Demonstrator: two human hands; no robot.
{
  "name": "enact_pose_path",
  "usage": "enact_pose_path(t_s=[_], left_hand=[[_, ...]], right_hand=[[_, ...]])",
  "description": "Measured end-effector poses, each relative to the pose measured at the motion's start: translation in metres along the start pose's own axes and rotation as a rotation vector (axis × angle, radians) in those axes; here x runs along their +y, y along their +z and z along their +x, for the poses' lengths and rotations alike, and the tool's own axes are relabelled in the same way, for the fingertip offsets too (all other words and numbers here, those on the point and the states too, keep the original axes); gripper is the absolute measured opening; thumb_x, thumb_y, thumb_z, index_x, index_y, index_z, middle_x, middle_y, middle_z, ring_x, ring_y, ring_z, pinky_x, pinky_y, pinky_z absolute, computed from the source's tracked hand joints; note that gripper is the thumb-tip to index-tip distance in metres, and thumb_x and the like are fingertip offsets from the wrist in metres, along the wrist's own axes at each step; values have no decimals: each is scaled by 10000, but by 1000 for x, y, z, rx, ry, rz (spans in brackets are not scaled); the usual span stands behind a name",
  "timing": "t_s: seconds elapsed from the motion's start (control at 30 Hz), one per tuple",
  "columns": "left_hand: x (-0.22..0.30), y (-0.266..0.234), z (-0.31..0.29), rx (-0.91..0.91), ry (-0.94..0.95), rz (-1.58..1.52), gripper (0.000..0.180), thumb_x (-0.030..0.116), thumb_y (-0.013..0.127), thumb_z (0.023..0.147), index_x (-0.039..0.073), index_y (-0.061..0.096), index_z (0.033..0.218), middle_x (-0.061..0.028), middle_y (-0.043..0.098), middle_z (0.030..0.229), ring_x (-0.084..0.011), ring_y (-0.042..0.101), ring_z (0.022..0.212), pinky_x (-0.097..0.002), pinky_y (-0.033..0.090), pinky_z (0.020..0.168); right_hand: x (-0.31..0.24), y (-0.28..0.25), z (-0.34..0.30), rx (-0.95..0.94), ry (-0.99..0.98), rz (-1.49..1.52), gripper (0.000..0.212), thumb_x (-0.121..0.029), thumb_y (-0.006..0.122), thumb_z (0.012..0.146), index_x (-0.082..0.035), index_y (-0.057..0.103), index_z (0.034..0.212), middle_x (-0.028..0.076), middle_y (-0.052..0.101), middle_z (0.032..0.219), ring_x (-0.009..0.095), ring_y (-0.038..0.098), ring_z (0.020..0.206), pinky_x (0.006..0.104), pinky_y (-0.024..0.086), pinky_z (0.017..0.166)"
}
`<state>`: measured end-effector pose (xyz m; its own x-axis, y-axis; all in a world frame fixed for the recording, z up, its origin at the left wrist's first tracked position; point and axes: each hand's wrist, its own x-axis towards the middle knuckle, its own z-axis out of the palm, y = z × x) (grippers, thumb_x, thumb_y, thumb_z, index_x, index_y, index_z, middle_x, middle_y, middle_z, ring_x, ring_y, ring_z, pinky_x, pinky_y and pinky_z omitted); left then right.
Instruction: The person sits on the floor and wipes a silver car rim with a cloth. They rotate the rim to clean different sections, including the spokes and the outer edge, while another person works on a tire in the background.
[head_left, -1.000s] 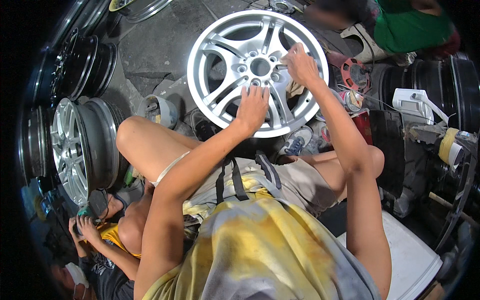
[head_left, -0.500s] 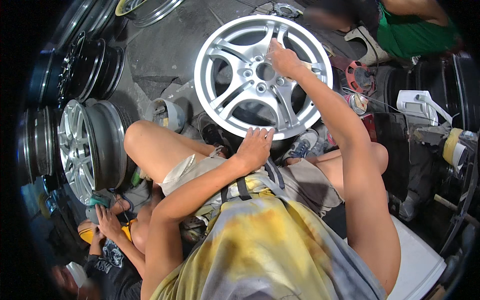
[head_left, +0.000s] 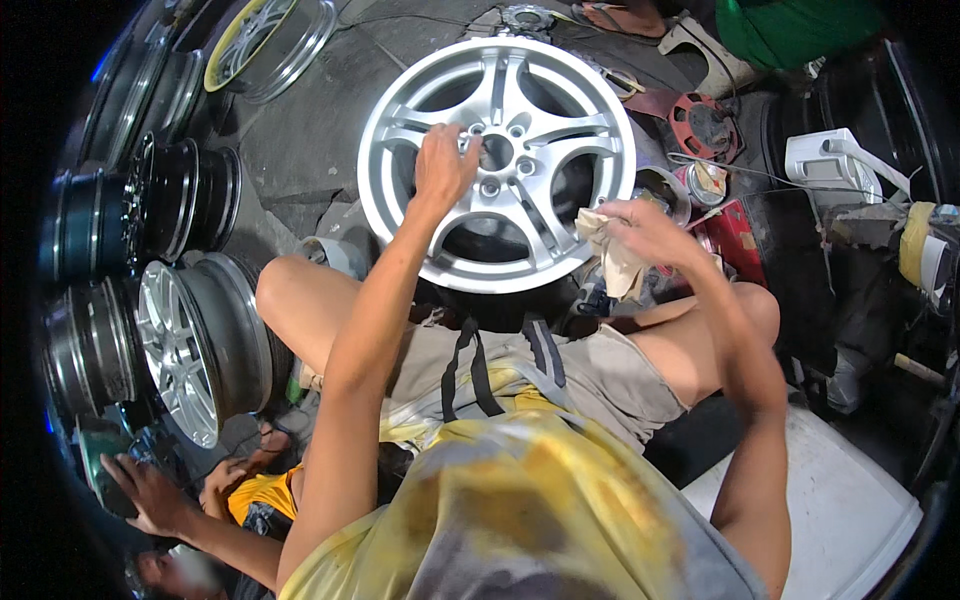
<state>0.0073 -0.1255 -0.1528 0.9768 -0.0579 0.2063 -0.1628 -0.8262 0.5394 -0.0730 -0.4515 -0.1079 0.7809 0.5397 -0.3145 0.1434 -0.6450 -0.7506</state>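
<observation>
A silver alloy wheel (head_left: pixel 537 235) with paired spokes lies face up in front of my knees. My left hand (head_left: pixel 446 168) rests on its spokes just left of the centre hole, fingers slightly apart and holding nothing. At the wheel's near right rim, my right hand (head_left: pixel 648 232) is closed on a crumpled beige rag (head_left: pixel 612 258). Part of this rag hangs down from the fingers beside the rim; whether it is cloth or soft paper is hard to tell.
Several wheels stand at the left, including a silver one (head_left: pixel 178 350). A white bucket (head_left: pixel 335 256) sits by my left knee. To the right are a red reel (head_left: pixel 704 128), a can (head_left: pixel 703 183) and a white device (head_left: pixel 832 168). A co-worker's hand (head_left: pixel 150 500) shows at lower left.
My left hand has moved from the near rim to beside the hub. My right hand has come back from the far spokes to the right rim, the rag now plainly visible.
</observation>
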Motion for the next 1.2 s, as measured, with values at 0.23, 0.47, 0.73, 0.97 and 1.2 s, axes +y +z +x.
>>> enact_pose_path(t_s=[0.23, 0.47, 0.73, 0.97, 1.2], left_hand=[[-17, 56, 94, -56, -3, 276, 422, 283, 746, 841, -54, 670, 1083, -261, 641, 1097, -450, 638, 1030, -506, 528, 893], [8, 60, 153, -244, -152, 476, 469, 314, 819, 740, -48, 718, 1020, -279, 723, 1028, -421, 721, 988, -485, 589, 867], [-5, 81, 203, -277, -189, 508, 470, 370, 780, 774, 12, 727, 1074, -226, 730, 1085, -404, 703, 1061, -483, 575, 890], [-23, 88, 168, -228, -71, 588, 556, 508, 755, 840, -18, 717, 1017, -256, 724, 1032, -426, 712, 981, -504, 576, 842], [-9, 57, 92, -259, -90, 479, 505, 432, 715, 857, -14, 678, 1092, -254, 695, 1090, -440, 658, 1061, -505, 511, 923]], right_hand=[[-28, 11, -4, 87, -86, -177, 302, -122, 612, 898, -67, 668, 1190, 180, 637, 1072, 404, 660, 998, 504, 528, 895], [-21, 0, -6, 160, 29, -284, 194, -109, 646, 889, -49, 635, 1073, 162, 616, 1087, 425, 669, 926, 524, 549, 802], [-14, 6, -5, 160, 29, -282, 232, -116, 670, 874, -49, 650, 1095, 173, 623, 1102, 415, 680, 927, 511, 557, 820], [-10, 5, -4, 108, 79, -306, 255, -140, 671, 879, -69, 670, 1123, 178, 645, 1080, 409, 687, 948, 500, 565, 844], [3, -11, -7, 102, 128, -265, 257, -160, 638, 906, -84, 705, 1142, 183, 668, 1101, 381, 674, 1017, 484, 542, 912]])
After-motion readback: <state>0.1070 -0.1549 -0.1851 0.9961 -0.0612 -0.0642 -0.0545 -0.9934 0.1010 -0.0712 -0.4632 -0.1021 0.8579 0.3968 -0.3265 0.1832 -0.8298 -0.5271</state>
